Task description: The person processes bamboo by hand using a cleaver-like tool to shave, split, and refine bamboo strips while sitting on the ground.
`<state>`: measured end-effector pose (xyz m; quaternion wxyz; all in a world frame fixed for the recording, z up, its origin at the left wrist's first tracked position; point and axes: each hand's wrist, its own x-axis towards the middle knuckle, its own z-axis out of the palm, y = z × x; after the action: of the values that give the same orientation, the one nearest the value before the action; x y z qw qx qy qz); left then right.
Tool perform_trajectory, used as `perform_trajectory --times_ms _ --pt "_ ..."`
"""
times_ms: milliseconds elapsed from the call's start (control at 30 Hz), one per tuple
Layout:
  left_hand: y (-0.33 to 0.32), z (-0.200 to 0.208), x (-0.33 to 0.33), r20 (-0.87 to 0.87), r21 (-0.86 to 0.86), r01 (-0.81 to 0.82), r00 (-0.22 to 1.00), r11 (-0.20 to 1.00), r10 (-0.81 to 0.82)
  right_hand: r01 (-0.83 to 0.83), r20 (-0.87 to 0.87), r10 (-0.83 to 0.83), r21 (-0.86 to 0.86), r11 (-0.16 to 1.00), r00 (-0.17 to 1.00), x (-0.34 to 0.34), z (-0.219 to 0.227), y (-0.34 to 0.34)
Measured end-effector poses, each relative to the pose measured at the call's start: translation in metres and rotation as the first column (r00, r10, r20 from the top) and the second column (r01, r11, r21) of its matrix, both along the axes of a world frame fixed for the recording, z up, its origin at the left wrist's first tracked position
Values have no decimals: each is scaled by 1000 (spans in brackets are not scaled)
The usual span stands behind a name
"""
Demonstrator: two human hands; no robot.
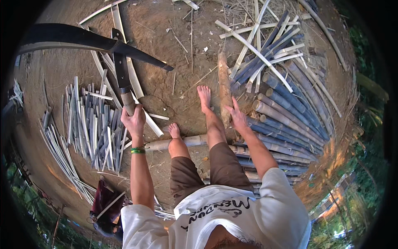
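Within the clenched fingers of the left hand (pixel 133 121) sits a light brown, cylindrical wooden handle (pixel 128 102) belonging to a dark metal chopping tool (pixel 121 68), its blade reaching sideways beyond them. Just left of the loosely spread, unclenched fingers of the right hand (pixel 238 119) is a brown, rough-looking wooden log (pixel 224 83); whether they bear on it is hard to tell from above. The tool should feel stiff and blade-heavy, best held by the wood. The log looks solid and unyielding, probably steadied best near its close end, beside those right fingers.
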<state>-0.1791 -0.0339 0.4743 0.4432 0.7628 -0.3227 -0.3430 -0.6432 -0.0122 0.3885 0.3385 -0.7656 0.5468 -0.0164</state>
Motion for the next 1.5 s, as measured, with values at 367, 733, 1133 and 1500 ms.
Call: perform_trajectory --times_ms 367,733,1133,1500 --pt "8 -73 32 53 -67 190 981 980 -186 -597 -351 631 212 774 692 -49 -105 92" --pt "-43 -193 64 22 -303 397 912 866 -410 488 -95 -479 151 860 873 -39 -309 217" --pt "-49 -169 73 225 -124 453 879 883 -420 680 170 -745 316 662 646 -14 -375 199" --pt "-26 -186 90 517 16 381 788 924 -334 560 169 -678 441 701 716 -15 -188 121"
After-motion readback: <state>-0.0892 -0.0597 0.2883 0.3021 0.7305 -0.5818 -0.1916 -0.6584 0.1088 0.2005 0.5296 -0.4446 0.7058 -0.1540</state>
